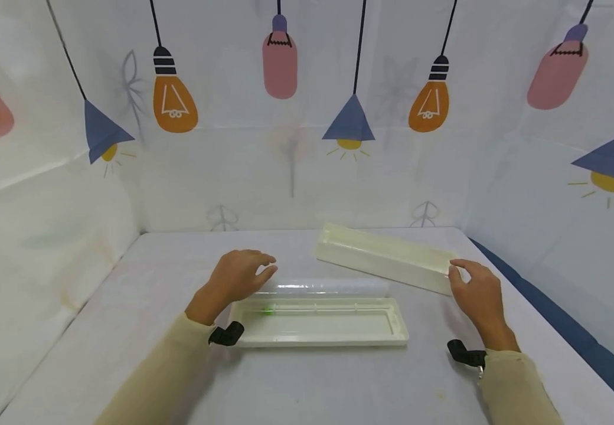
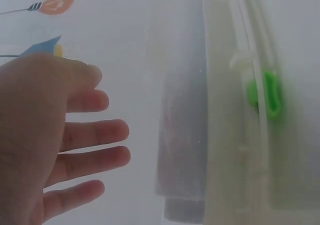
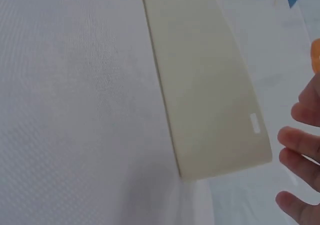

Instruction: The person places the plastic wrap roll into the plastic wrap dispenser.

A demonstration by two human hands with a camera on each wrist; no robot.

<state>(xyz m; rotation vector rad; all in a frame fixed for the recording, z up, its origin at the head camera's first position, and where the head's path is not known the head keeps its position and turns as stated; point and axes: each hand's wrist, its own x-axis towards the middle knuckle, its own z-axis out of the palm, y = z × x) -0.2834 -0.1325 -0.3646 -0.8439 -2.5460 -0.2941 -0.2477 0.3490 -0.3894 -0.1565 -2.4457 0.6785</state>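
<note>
My left hand point(image 1: 239, 276) hovers at the left end of a clear roll that looks like plastic wrap point(image 1: 328, 287), fingers spread and holding nothing. Along the near side of the roll lies a shallow cream tray point(image 1: 328, 335). A thin rail runs along the tray's far side, carrying a small green slider point(image 2: 272, 96) near its left end. At the back right sits a long cream cover point(image 1: 381, 257), set at an angle. Beside the cover's right end is my right hand point(image 1: 478, 293), its fingers loosely bent. The right wrist view shows a narrow gap between fingertips and cover.
A white cloth covers the table point(image 1: 296, 383). White curtains point(image 1: 296, 165) printed with lamps and bulbs stand behind and at both sides. Dark blue fabric point(image 1: 557, 307) shows past the table's right edge. Each wrist wears a black camera mount point(image 1: 227, 334).
</note>
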